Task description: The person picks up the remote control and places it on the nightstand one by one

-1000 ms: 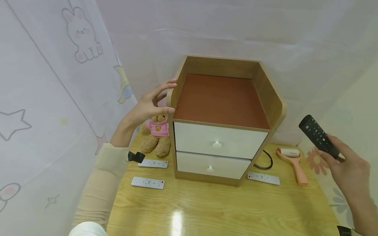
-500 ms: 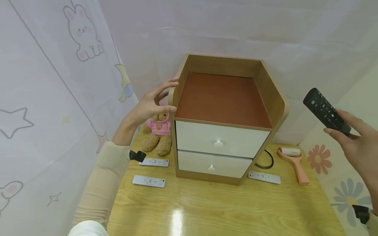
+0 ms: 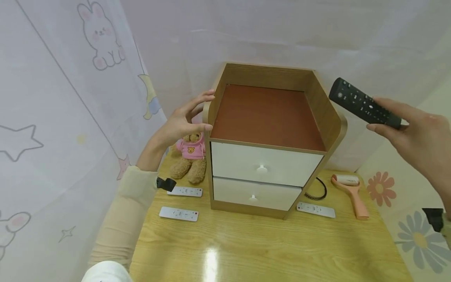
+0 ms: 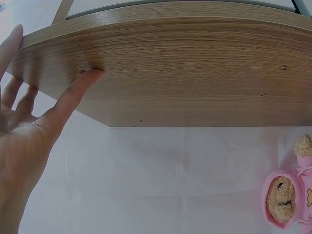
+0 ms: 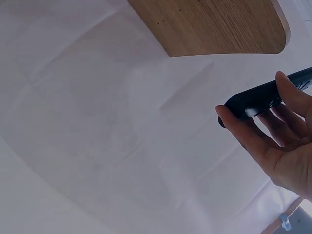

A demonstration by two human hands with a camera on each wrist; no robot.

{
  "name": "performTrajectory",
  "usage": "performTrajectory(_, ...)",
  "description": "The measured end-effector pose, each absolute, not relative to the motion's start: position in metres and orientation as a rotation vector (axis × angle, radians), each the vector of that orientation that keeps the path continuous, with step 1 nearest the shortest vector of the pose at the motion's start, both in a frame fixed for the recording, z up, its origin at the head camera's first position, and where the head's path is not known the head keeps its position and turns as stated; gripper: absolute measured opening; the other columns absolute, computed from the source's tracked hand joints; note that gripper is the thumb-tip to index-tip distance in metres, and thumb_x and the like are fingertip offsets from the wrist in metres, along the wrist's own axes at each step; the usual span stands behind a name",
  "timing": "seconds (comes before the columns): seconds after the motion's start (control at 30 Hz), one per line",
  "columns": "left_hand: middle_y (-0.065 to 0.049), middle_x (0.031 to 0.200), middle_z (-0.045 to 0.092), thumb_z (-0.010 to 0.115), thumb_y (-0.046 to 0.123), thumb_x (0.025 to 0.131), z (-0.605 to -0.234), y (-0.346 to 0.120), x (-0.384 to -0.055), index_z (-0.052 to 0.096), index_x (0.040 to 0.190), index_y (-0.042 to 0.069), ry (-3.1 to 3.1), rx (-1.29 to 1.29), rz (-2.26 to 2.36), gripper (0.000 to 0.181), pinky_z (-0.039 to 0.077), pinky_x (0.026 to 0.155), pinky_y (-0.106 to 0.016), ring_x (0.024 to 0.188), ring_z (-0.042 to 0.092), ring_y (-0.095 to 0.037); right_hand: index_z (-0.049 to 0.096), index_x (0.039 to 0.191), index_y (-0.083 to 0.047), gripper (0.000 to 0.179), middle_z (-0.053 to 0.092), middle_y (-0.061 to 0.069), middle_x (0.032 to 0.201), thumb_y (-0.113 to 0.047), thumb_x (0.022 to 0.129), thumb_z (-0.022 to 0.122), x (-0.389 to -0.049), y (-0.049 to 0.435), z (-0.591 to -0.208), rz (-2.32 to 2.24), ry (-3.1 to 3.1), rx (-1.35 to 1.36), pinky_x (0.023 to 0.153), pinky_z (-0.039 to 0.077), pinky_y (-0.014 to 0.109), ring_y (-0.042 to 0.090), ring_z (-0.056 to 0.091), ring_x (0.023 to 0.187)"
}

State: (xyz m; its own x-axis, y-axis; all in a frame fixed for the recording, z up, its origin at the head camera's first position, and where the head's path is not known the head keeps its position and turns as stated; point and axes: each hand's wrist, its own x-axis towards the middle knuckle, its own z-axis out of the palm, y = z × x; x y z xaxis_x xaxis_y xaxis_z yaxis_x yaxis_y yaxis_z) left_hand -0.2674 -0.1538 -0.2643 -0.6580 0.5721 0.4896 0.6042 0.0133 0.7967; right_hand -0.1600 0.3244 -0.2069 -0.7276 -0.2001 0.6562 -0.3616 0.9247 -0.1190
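1. Here's my right hand point(image 3: 419, 133), at three o'clock of the cabinet point(image 3: 267, 113), pinching the black remote point(image 3: 363, 103) near one end; the other end aims at ten o'clock.
2. The remote itself hangs in the air towards two o'clock, apart from the right side panel point(image 3: 325, 117) in the right wrist view.
3. Left hand point(image 3: 177, 123), nine o'clock: grasping nothing, fingers stretched, tips touching the left side panel point(image 4: 195, 73).
4. Watch that end-hold! With most of the length unsupported, a slack pinch could let it tip and drop on the table point(image 3: 246, 250).
5. A low swing towards ten o'clock could clip the right panel's rim.
6. Push too hard on the left and the cabinet could slide, nudging the white remote point(image 3: 315, 210) at five o'clock or the lint roller point(image 3: 356, 197) at four.
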Motion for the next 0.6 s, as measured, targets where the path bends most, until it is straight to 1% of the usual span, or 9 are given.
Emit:
performTrajectory(0.03,-0.001,0.160,0.020,0.067,-0.006,0.086,-0.263,-0.153,-0.265,0.035,0.147,0.003,-2.219,-1.286,-1.768,0.069,0.044,0.103,-0.029,0.144,0.024,-0.021,0.055,0.137,-0.009,0.063,0.058,0.032,0.122,0.004,0.079,0.075,-0.161,0.323,-0.205,0.310,-2.413,0.402,0.061,0.023,-0.005,0.055,0.061,0.080)
performTrajectory(0.13,-0.004,0.160,0.019,0.067,-0.006,0.085,-0.262,-0.152,-0.265,0.035,0.146,0.001,-2.220,-1.288,-1.762,0.070,0.035,0.111,-0.035,0.144,0.023,-0.021,0.056,0.135,-0.007,0.061,0.058,0.032,0.121,0.005,0.078,0.075,-0.165,0.317,-0.202,0.308,-2.421,0.438,0.062,0.024,-0.003,0.054,0.061,0.085)
performTrajectory(0.27,-0.005,0.160,0.019,0.068,-0.005,0.085,-0.263,-0.151,-0.265,0.035,0.146,0.001,-2.225,-1.279,-1.750,0.070,0.029,0.114,-0.040,0.144,0.023,-0.021,0.058,0.133,-0.006,0.061,0.061,0.030,0.118,0.005,0.076,0.077,-0.169,0.311,-0.195,0.269,-2.399,0.511,0.063,0.026,0.003,0.051,0.063,0.083)
performTrajectory(0.37,-0.003,0.160,0.019,0.068,-0.004,0.086,-0.264,-0.151,-0.266,0.035,0.147,0.003,-2.229,-1.270,-1.752,0.070,0.032,0.113,-0.040,0.144,0.024,-0.019,0.059,0.132,-0.005,0.060,0.062,0.030,0.115,0.004,0.075,0.078,-0.172,0.305,-0.188,0.237,-2.390,0.572,0.061,0.028,0.005,0.048,0.064,0.076)
performTrajectory(0.47,-0.002,0.160,0.020,0.068,-0.004,0.086,-0.265,-0.151,-0.266,0.035,0.147,0.004,-2.227,-1.267,-1.763,0.069,0.036,0.111,-0.039,0.144,0.024,-0.019,0.058,0.133,-0.006,0.061,0.063,0.028,0.114,0.003,0.076,0.078,-0.175,0.297,-0.181,0.206,-2.404,0.613,0.058,0.030,0.012,0.043,0.064,0.072)
performTrajectory(0.53,-0.001,0.160,0.020,0.068,-0.004,0.086,-0.266,-0.150,-0.266,0.036,0.147,0.005,-2.225,-1.267,-1.771,0.069,0.037,0.110,-0.038,0.144,0.024,-0.020,0.058,0.134,-0.007,0.061,0.063,0.028,0.115,0.002,0.076,0.078,-0.177,0.292,-0.177,0.204,-2.421,0.636,0.062,0.039,0.021,0.042,0.063,0.077)
performTrajectory(0.6,0.000,0.160,0.020,0.068,-0.003,0.086,-0.266,-0.150,-0.266,0.036,0.147,0.006,-2.229,-1.265,-1.772,0.069,0.039,0.108,-0.038,0.144,0.024,-0.021,0.057,0.134,-0.008,0.062,0.063,0.027,0.117,0.002,0.077,0.078,-0.180,0.285,-0.174,0.200,-2.442,0.647,0.066,0.043,0.033,0.042,0.063,0.084)
